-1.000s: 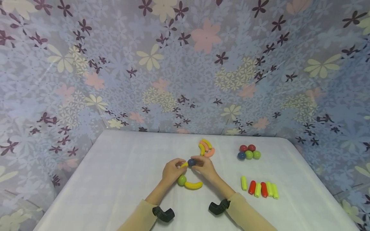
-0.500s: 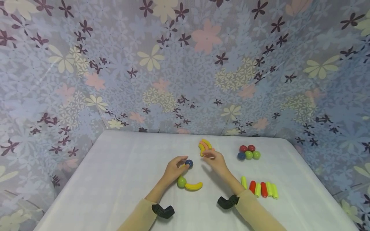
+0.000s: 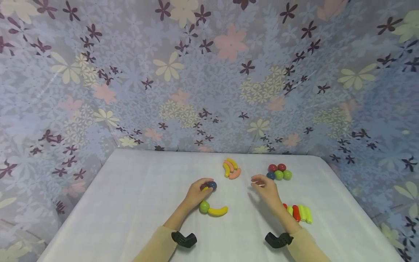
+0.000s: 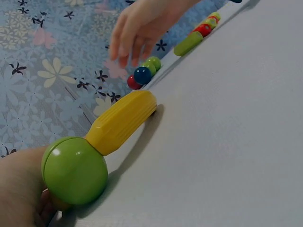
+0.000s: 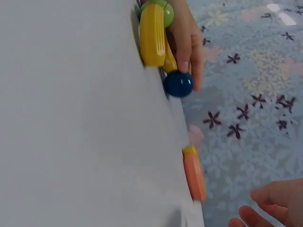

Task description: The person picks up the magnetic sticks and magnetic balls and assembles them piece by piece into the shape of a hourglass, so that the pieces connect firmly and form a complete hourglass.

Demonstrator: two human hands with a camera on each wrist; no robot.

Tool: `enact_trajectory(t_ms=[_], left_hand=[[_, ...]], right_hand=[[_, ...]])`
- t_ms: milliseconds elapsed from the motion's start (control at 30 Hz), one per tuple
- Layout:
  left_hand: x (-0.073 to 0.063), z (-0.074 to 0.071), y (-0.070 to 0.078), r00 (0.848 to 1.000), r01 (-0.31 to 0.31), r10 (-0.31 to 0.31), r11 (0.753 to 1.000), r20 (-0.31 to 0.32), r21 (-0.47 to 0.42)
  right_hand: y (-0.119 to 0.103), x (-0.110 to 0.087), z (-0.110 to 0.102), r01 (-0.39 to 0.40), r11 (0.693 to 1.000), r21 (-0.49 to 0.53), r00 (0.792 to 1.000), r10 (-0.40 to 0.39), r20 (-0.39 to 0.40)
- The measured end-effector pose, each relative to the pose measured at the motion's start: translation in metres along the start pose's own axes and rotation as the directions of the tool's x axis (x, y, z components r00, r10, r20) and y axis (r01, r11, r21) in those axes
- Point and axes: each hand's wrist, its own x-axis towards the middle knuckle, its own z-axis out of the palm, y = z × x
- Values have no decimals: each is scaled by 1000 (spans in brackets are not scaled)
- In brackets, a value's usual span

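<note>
My left hand (image 3: 195,194) pinches a dark blue ball (image 3: 212,186) at one end of a curved yellow stick (image 5: 169,60), which is partly hidden by the fingers. Just below that hand, a green ball (image 4: 75,171) touches a second curved yellow stick (image 4: 122,121); together these pieces form an open bend. My right hand (image 3: 266,190) is held above the table to the right, its fingers loosely bent and nothing between them. It is nearest to the group of balls, with the blue ball (image 3: 270,175) just beyond its fingertips.
Curved yellow and orange sticks (image 3: 234,174) lie together at the back middle. Red balls (image 3: 273,168) and green balls (image 3: 287,175) sit at the back right. Short straight red and lime sticks (image 3: 302,213) lie in a row, partly behind my right forearm. A patterned cloth (image 3: 209,91) hangs behind the white table (image 3: 147,182).
My right hand has let go near the blue ball and moved right, past the curved sticks, towards the balls. My left hand has stayed at the blue ball, which has shifted slightly left.
</note>
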Motion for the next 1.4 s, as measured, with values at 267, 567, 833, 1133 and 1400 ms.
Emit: enact_trajectory(t_ms=[267,567,833,1133,1400], left_hand=[[-1,1,0,1000,5,-5,1000,-4,10],[-3,-2,1,1000,-22,22,1000,-4,0],[-2,-1,1,999,-33,33,999,2,9],[0,1,1,1000,-25,25,999,-2,42],[-1,-1,0,1000,-22,23,998,-4,55]], right_hand=[[17,-24,-38,-43,989,-141,998,35,-61],[20,-22,-40,-50,990,-131,998,45,-37],[5,10,-3,0,1000,6,1000,0,12],[-2,45,45,-4,984,180,987,-25,159],[3,49,61,22,993,118,988,-39,148]])
